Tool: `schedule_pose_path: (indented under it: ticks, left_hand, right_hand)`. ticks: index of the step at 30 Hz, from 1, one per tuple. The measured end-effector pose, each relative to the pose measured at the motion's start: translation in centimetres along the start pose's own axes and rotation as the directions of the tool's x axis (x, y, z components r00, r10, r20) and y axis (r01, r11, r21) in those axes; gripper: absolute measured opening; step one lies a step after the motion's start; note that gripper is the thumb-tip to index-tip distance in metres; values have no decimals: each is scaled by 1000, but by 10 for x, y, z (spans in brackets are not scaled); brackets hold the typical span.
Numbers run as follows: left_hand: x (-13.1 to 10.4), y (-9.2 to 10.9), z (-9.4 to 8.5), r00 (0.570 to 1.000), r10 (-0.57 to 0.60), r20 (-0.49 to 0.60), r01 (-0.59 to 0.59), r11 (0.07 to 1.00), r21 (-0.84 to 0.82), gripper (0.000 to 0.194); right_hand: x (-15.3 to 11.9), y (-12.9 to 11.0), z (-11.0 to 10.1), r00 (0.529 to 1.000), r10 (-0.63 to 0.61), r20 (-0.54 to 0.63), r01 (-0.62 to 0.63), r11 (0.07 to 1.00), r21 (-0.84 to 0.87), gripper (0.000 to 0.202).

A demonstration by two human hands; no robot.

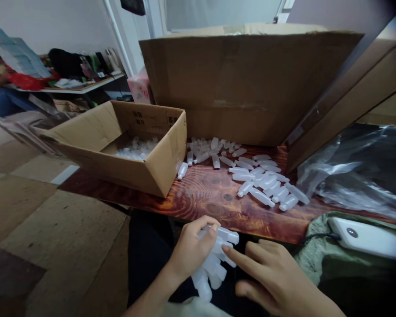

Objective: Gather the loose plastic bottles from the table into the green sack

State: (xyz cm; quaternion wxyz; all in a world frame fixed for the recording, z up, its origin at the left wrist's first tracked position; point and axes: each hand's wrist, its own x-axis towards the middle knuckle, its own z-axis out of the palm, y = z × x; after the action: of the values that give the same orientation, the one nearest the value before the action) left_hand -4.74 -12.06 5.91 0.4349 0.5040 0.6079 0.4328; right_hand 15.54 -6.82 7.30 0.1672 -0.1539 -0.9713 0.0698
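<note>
My left hand (193, 243) grips plastic bottles (203, 285)
My right hand (271, 273), half-open, points at them; a firm left thumb should keep the bunch from slipping.

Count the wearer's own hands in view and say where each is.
2. The left hand grips a bunch of translucent bottles in front of the bench; the right hand is beside it, index fingertip at the bottles. Some left fingers are hidden.

I remotely see slim translucent plastic bottles (268, 181) on a reddish-brown wooden table (214, 198), right of an open brown cardboard box (119, 171).
</note>
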Motion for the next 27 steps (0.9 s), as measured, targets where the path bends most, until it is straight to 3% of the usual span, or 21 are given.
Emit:
schedule_pose_path:
  ticks: [2,5,11,13,16,18,20,21,23,25,27]
  left_hand:
    - [0,-2,2,1000,-21,18,21,999,-25,22]
    - [1,-5,4,999,-47,14,48,997,-63,23]
    - [0,-11,5,996,-50,-70,47,998,-46,26]
    - [-1,-13,3,991,-39,-125,34,999,-43,28]
    - [-1,-18,-3,970,-45,-240,38,999,-36,30]
    - [-1,-23,-9,949,-61,-308,56,998,-26,30]
    - [-2,-27,-15,930,-70,-360,70,997,-15,31]
    - [-3,-28,-17,922,-73,-381,73,997,-14,31]
    - [-4,-27,-17,912,-63,-406,66,998,-7,31]
    - [-5,-23,-13,909,-22,-416,35,999,24,30]
    - [-5,-17,-6,910,31,-414,-5,998,63,28]
  right_hand:
    - [1,-4,8,1000,11,-20,-12,1000,-16,27]
    - [3,-7,23,990,83,-110,-83,997,11,21]
    - [9,-13,43,949,239,-205,-185,951,249,16]
    - [8,-19,45,879,425,-216,-305,849,430,24]
    - [-1,-31,47,713,689,-132,-433,581,689,26]
    - [-12,-38,46,685,728,32,-451,389,803,15]
    - [-22,-42,44,697,701,155,-482,297,824,12]
    - [-26,-43,42,710,686,159,-497,329,803,11]
    - [-28,-44,38,773,631,69,-481,511,713,12]
    - [-25,-44,35,849,528,-25,-406,681,609,26]
    - [-18,-45,33,873,485,-50,-374,731,571,33]
